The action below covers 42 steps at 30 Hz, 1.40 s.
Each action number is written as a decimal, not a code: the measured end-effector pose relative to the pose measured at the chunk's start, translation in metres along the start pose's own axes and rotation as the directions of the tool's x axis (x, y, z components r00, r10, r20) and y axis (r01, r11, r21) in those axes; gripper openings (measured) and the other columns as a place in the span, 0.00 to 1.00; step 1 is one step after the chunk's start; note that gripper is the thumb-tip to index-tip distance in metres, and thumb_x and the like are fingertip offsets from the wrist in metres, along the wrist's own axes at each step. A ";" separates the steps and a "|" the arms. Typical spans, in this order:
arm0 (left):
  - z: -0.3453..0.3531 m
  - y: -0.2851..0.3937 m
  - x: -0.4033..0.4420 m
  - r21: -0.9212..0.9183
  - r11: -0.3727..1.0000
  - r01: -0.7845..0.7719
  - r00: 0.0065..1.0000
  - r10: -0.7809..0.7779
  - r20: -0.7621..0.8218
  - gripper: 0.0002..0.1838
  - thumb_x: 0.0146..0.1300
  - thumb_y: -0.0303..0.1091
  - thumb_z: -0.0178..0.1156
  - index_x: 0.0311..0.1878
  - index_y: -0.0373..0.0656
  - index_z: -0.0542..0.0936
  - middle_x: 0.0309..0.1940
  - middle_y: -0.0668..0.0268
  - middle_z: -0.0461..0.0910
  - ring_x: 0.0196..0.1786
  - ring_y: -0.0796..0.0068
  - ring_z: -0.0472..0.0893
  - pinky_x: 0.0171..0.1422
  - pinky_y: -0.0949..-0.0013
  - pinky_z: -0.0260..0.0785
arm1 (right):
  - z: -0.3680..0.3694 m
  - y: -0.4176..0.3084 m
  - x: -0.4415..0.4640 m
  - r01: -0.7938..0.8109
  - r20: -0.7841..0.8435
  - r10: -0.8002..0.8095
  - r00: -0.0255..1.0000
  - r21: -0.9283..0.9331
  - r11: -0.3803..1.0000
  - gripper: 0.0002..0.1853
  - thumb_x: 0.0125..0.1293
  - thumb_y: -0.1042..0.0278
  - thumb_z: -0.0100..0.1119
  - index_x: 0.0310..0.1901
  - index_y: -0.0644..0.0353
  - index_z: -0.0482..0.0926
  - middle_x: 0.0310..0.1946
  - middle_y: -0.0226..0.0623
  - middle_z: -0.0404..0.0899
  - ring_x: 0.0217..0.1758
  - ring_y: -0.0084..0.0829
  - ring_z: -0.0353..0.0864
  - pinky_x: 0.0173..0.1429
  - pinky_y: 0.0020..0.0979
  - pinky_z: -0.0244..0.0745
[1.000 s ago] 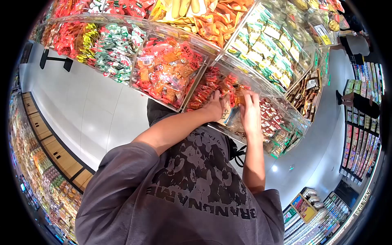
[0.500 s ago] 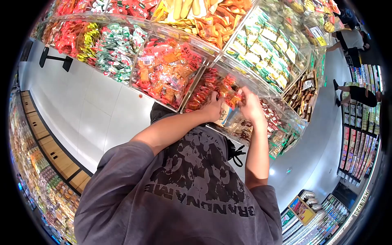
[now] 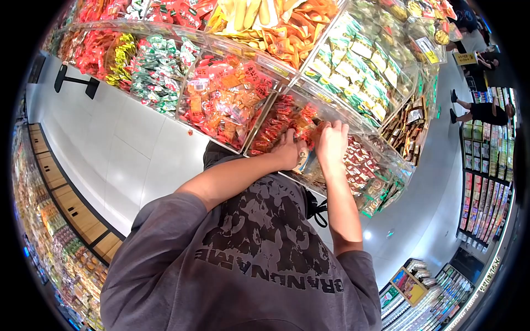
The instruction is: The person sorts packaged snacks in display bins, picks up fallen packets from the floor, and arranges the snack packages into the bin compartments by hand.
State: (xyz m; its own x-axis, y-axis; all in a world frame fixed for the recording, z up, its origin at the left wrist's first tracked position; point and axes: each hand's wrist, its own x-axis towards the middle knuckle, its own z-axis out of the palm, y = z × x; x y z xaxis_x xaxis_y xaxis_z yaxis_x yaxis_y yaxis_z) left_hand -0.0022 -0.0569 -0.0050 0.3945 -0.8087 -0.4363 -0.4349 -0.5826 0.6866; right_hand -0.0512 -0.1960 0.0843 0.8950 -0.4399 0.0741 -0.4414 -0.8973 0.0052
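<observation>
A clear bin of small red snack packets (image 3: 276, 120) lies in front of me, and both hands are in it. My left hand (image 3: 287, 151) rests low among the packets, its fingers bent together; what they grip, if anything, is hidden. Beside it on the right, my right hand (image 3: 332, 144) is closed with curled fingers on a reddish snack packet (image 3: 319, 131), only partly visible. Between the wrists a pale card with blue (image 3: 302, 160) shows at the bin's front. Brown-and-white wrapped sweets (image 3: 361, 160) fill the compartment to the right of my right hand.
Bigger red snack bags (image 3: 229, 94) fill the bin to the left. Green-and-white packets (image 3: 356, 66) lie behind a clear divider. A black stand (image 3: 77, 81) is on the floor (image 3: 132, 135) at left. Two people (image 3: 488, 113) are by the shelves at far right.
My right hand has turned and closed up more, its fingers now curled above the packets. The red packet held between my hands is less visible. My left hand has shifted only slightly.
</observation>
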 end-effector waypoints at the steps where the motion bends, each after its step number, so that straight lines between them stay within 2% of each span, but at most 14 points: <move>1: 0.001 0.001 0.001 0.039 0.999 -0.026 0.999 0.027 -0.022 0.20 0.65 0.32 0.59 0.61 0.55 0.74 0.70 0.42 0.50 0.70 0.32 0.61 0.69 0.41 0.65 | -0.006 -0.002 0.000 -0.019 0.007 0.019 1.000 0.010 1.000 0.08 0.57 0.74 0.64 0.39 0.67 0.83 0.45 0.49 0.79 0.52 0.49 0.76 0.55 0.42 0.76; 2: 0.001 0.002 0.001 0.041 0.999 -0.029 0.999 0.030 -0.022 0.20 0.65 0.32 0.59 0.61 0.55 0.74 0.70 0.42 0.50 0.70 0.32 0.61 0.69 0.41 0.65 | -0.009 -0.004 0.000 -0.038 0.014 0.038 0.999 0.020 0.999 0.07 0.61 0.76 0.59 0.40 0.68 0.83 0.48 0.47 0.79 0.55 0.48 0.75 0.56 0.41 0.76; 6: -0.002 0.005 0.004 0.045 0.999 -0.004 1.000 0.005 -0.004 0.25 0.67 0.34 0.57 0.68 0.56 0.71 0.71 0.45 0.49 0.72 0.33 0.58 0.70 0.41 0.65 | 0.004 -0.007 -0.003 -0.077 -0.081 0.073 0.994 -0.058 0.995 0.10 0.66 0.75 0.53 0.44 0.67 0.82 0.48 0.44 0.78 0.56 0.46 0.73 0.58 0.43 0.69; 11: -0.006 0.006 0.005 0.067 0.998 -0.007 1.000 0.005 0.022 0.29 0.69 0.37 0.54 0.74 0.59 0.66 0.71 0.46 0.49 0.72 0.35 0.57 0.70 0.40 0.64 | -0.017 -0.019 -0.018 -0.089 -0.231 0.098 0.968 0.047 0.995 0.13 0.63 0.77 0.57 0.50 0.64 0.80 0.48 0.47 0.77 0.55 0.46 0.73 0.58 0.43 0.69; 13: -0.005 0.003 0.007 0.117 0.992 -0.042 0.999 0.038 0.036 0.28 0.69 0.38 0.54 0.73 0.59 0.67 0.71 0.47 0.49 0.71 0.35 0.58 0.71 0.40 0.64 | -0.017 -0.020 -0.028 -0.058 -0.040 0.074 0.996 0.302 0.952 0.14 0.61 0.79 0.59 0.49 0.65 0.79 0.48 0.53 0.78 0.54 0.54 0.76 0.58 0.47 0.72; 15: -0.005 0.001 0.007 0.089 0.995 -0.037 0.999 0.033 0.038 0.28 0.67 0.38 0.56 0.72 0.58 0.67 0.71 0.47 0.49 0.71 0.35 0.58 0.71 0.40 0.63 | -0.015 -0.026 -0.035 -0.273 0.271 0.144 0.952 0.537 0.798 0.15 0.63 0.78 0.55 0.52 0.68 0.77 0.45 0.64 0.78 0.50 0.65 0.77 0.56 0.55 0.73; 16: -0.005 0.000 0.006 0.042 0.998 -0.041 0.999 0.041 0.012 0.29 0.66 0.38 0.58 0.71 0.58 0.68 0.71 0.47 0.50 0.71 0.35 0.58 0.71 0.40 0.63 | -0.005 -0.027 -0.040 -0.315 0.334 0.144 0.931 0.541 0.780 0.15 0.65 0.78 0.52 0.53 0.70 0.75 0.45 0.67 0.79 0.51 0.67 0.79 0.56 0.57 0.74; 19: -0.015 0.007 -0.004 0.027 0.999 -0.044 0.999 0.044 0.017 0.30 0.66 0.36 0.57 0.72 0.58 0.67 0.72 0.49 0.50 0.73 0.37 0.57 0.72 0.41 0.63 | 0.019 -0.035 -0.048 -0.386 0.285 0.268 0.921 0.564 0.730 0.15 0.67 0.77 0.51 0.54 0.70 0.75 0.48 0.69 0.78 0.54 0.66 0.78 0.58 0.56 0.73; 20: -0.019 0.010 -0.006 0.050 0.998 -0.034 0.999 0.032 0.033 0.30 0.67 0.36 0.55 0.73 0.58 0.66 0.72 0.51 0.50 0.74 0.39 0.57 0.73 0.42 0.62 | 0.024 -0.034 -0.048 -0.445 0.369 0.275 0.888 0.542 0.713 0.18 0.67 0.76 0.51 0.58 0.69 0.74 0.54 0.71 0.76 0.60 0.66 0.76 0.62 0.54 0.73; 29: -0.018 0.003 -0.017 0.126 0.982 -0.140 0.988 0.130 0.088 0.35 0.61 0.33 0.62 0.72 0.46 0.65 0.73 0.44 0.50 0.73 0.33 0.55 0.74 0.42 0.60 | 0.047 -0.038 -0.057 -0.523 0.424 0.328 0.844 0.521 0.674 0.23 0.67 0.74 0.52 0.64 0.69 0.72 0.63 0.73 0.67 0.68 0.66 0.69 0.69 0.50 0.69; 32: -0.013 0.001 -0.017 0.121 0.986 -0.117 0.991 0.107 0.086 0.35 0.60 0.30 0.63 0.72 0.42 0.66 0.72 0.47 0.51 0.74 0.37 0.56 0.76 0.46 0.60 | 0.067 -0.041 -0.057 -0.507 0.412 0.327 0.851 0.476 0.719 0.25 0.66 0.73 0.52 0.64 0.71 0.72 0.64 0.73 0.66 0.70 0.66 0.64 0.71 0.49 0.66; 36: -0.011 -0.007 -0.015 0.079 0.990 -0.120 0.992 0.116 0.053 0.35 0.60 0.29 0.63 0.72 0.40 0.65 0.72 0.45 0.51 0.73 0.36 0.56 0.77 0.44 0.58 | 0.065 -0.048 -0.053 -0.532 0.416 0.363 0.834 0.427 0.732 0.24 0.67 0.71 0.52 0.64 0.70 0.72 0.64 0.67 0.67 0.65 0.63 0.68 0.68 0.49 0.67; 38: -0.012 -0.007 -0.016 0.027 0.991 -0.129 0.991 0.129 0.024 0.36 0.60 0.29 0.62 0.73 0.42 0.64 0.71 0.39 0.51 0.72 0.30 0.55 0.76 0.41 0.55 | 0.071 -0.046 -0.055 -0.449 0.292 0.350 0.890 0.425 0.786 0.22 0.68 0.71 0.53 0.63 0.69 0.74 0.60 0.62 0.69 0.59 0.59 0.70 0.64 0.49 0.67; 42: -0.012 -0.002 -0.015 0.017 0.990 -0.143 0.989 0.143 -0.033 0.38 0.60 0.25 0.62 0.74 0.40 0.62 0.71 0.38 0.50 0.73 0.27 0.54 0.77 0.40 0.54 | 0.078 -0.041 -0.052 -0.401 0.254 0.314 0.915 0.470 0.786 0.23 0.68 0.71 0.52 0.64 0.70 0.73 0.63 0.58 0.67 0.60 0.57 0.69 0.65 0.47 0.67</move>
State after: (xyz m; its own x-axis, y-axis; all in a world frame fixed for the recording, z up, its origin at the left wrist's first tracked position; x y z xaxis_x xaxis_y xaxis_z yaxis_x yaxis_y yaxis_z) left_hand 0.0027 -0.0422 0.0072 0.3545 -0.8808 -0.3139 -0.5002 -0.4622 0.7322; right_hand -0.0751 -0.1393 0.0025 0.6961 -0.6939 -0.1843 -0.6757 -0.5465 -0.4948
